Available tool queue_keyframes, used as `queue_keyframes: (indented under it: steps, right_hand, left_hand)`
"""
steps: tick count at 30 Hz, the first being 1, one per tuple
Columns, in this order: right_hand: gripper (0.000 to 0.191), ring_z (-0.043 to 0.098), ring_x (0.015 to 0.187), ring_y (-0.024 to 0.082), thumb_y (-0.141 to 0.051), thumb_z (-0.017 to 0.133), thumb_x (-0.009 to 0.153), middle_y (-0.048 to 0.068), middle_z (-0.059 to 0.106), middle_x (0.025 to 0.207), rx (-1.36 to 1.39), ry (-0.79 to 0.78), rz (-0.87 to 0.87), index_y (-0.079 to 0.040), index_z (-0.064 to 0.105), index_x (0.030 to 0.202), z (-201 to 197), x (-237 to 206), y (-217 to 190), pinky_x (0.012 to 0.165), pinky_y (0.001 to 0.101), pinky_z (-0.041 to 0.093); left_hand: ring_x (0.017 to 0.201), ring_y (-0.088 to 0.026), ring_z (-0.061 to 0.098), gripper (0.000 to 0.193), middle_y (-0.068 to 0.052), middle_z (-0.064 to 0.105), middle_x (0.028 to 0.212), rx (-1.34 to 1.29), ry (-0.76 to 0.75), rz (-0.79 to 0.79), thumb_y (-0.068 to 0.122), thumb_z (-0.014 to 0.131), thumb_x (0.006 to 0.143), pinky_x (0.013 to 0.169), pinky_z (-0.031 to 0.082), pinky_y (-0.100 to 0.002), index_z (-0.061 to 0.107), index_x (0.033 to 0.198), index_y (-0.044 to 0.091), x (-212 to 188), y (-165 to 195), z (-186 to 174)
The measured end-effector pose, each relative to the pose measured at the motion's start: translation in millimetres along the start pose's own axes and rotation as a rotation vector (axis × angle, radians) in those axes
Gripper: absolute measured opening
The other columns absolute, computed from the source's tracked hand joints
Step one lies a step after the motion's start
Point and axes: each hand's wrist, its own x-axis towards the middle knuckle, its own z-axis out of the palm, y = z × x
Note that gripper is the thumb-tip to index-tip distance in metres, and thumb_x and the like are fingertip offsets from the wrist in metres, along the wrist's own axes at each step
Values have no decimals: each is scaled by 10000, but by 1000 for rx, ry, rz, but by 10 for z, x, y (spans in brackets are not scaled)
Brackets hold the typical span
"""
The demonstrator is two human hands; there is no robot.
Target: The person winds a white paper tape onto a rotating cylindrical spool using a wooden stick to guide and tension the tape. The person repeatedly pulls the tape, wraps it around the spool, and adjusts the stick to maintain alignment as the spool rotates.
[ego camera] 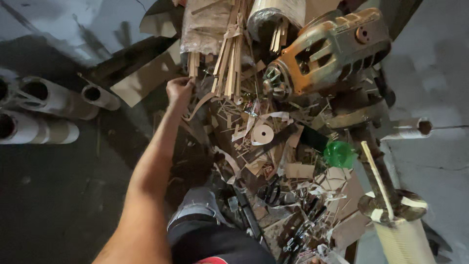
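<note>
Thin pale wooden strips, long and splintery, stand bundled just right of the left hand, whose curled fingers pinch a strip; the right hand is unseen.

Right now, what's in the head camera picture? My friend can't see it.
A person's left hand reaches into a bundle of thin wooden strips amid scattered wood scraps. An orange power tool sits beside the strips, with a green plastic piece, a tape roll and cardboard tubes nearby.
</note>
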Motion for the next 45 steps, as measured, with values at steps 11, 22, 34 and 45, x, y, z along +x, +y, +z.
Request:
queue_keyframes:
  steps: [11,22,34,45]
  right_hand:
    - [357,561,626,158,-280,702,959,96,696,777,108,23,-168,35,735,1123,-187,70,219,602,299,448]
    - [356,652,624,128,-289,705,934,87,716,716,113,-29,-210,31,738,1085,-345,-457,553,604,288,525]
    - [350,657,662,118,-310,725,930,85,727,748,32,-100,-311,-1,735,1095,-543,-637,886,640,288,549]
    - [339,679,732,128,-312,726,936,88,750,826,-9,-130,-175,-19,745,1104,-316,-455,739,692,293,557]
  left_hand:
    - [741,-181,667,174,-119,723,880,-742,-379,-428,35,646,959,611,548,-301,676,1067,-98,-786,-468,-71]
    - [708,-224,674,165,-125,697,864,-581,-491,-389,38,557,971,612,553,-371,633,1106,-18,-1554,-195,-102]
    - [725,-211,593,283,-89,611,870,-271,-149,-386,298,667,943,659,456,-433,662,1054,37,-1658,-25,-156]
    - [978,-381,689,441,-216,726,1012,170,224,193,413,716,915,845,522,-442,679,1102,16,-1172,13,-36]
